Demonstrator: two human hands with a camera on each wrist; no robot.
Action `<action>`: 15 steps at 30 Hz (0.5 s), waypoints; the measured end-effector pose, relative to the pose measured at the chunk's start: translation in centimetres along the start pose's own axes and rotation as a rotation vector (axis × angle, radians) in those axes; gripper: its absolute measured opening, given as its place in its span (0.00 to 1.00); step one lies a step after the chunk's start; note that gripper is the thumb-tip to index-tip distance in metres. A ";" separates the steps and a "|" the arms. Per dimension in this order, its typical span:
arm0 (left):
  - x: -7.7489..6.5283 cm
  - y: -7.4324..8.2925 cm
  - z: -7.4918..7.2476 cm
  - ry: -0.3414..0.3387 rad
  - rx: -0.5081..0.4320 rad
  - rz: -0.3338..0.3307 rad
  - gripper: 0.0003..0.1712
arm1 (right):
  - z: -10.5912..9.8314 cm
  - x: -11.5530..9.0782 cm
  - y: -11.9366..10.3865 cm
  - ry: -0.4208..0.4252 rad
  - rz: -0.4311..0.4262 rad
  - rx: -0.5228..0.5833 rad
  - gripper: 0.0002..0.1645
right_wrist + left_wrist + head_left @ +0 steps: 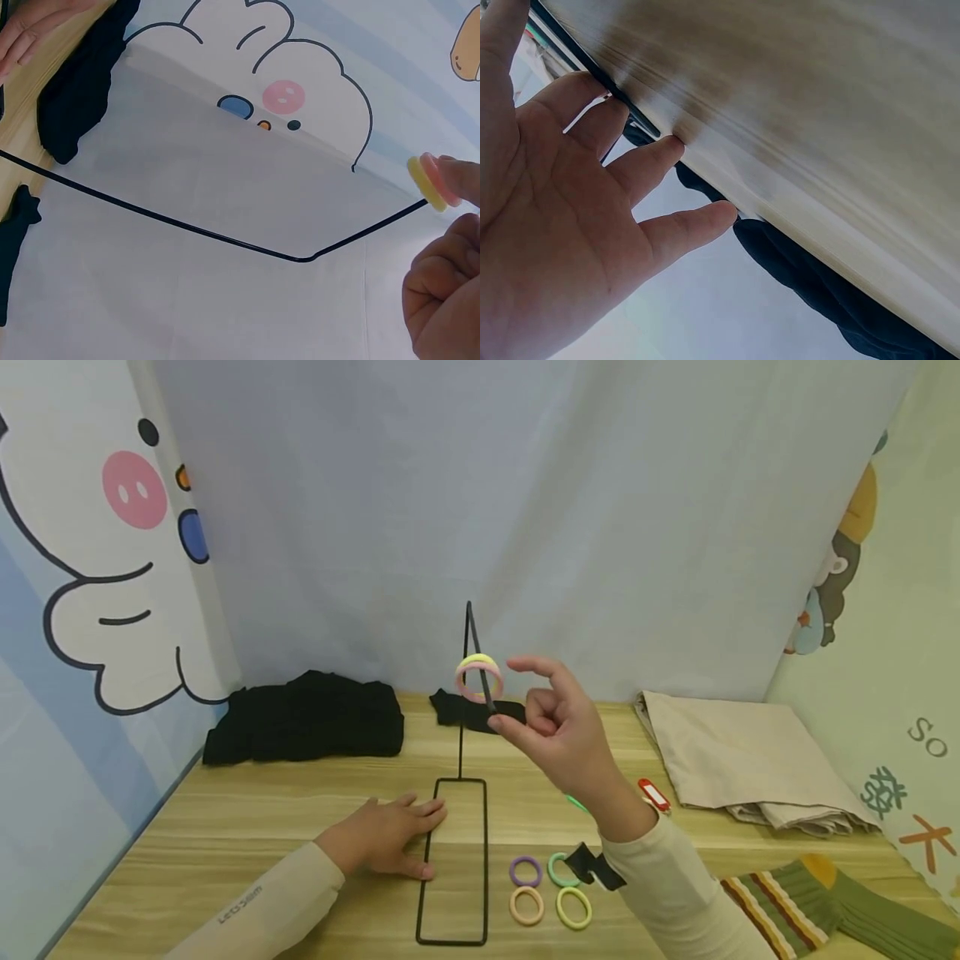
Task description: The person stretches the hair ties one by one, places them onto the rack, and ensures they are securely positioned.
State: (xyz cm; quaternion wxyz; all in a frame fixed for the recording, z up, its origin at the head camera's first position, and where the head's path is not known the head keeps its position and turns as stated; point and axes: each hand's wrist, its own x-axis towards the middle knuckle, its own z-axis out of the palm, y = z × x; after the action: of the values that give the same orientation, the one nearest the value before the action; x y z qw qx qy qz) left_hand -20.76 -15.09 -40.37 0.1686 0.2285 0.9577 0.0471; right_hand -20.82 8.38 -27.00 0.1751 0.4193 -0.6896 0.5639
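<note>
A black wire stand [461,727] has a rectangular base on the table and an upright rod whose top arm points toward me. A pink hair tie [471,694] and a yellow hair tie [426,184] hang together on that arm near its tip. My right hand [566,731] is raised beside the tip, thumb and index finger spread apart, the other fingers curled. In the right wrist view a fingertip overlaps the pink tie. My left hand [390,837] lies with spread fingers on the left side of the base, fingertips over its wire.
Purple [526,858], peach [527,919], mint and yellow-green hair ties [573,927] lie right of the base. Black cloth [307,718] sits at the back left. A red key tag [654,795], beige folded cloth [742,760] and green striped socks [795,902] lie to the right.
</note>
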 end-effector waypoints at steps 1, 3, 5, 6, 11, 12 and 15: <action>0.0 0.0 0.0 -0.001 0.000 0.000 0.49 | -0.1 -0.1 0.1 0.000 0.004 0.002 0.30; 0.0 0.0 0.0 -0.002 -0.003 0.000 0.49 | -0.2 -0.4 0.4 -0.003 0.016 -0.001 0.30; 0.0 0.0 0.0 -0.002 -0.003 0.000 0.49 | -0.3 -0.7 0.7 -0.009 0.031 -0.007 0.29; 0.0 0.1 0.0 -0.001 -0.004 0.000 0.49 | -0.4 -0.9 0.9 -0.012 0.041 -0.015 0.29; 0.0 0.1 0.0 0.002 -0.002 -0.002 0.49 | -0.7 -2.1 2.0 -0.034 0.118 -0.030 0.28; -0.1 0.1 0.0 0.002 -0.004 -0.002 0.49 | -0.7 -2.4 2.3 -0.043 0.132 -0.027 0.28; -0.1 0.1 -0.1 0.003 -0.008 0.000 0.49 | -0.8 -3.1 3.1 -0.070 0.173 0.002 0.28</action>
State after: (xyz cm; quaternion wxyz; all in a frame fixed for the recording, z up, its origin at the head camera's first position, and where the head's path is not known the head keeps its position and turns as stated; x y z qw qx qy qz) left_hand -20.65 -15.04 -40.26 0.1681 0.2279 0.9577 0.0515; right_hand -21.62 10.36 -30.97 0.1011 0.3780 -0.7283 0.5625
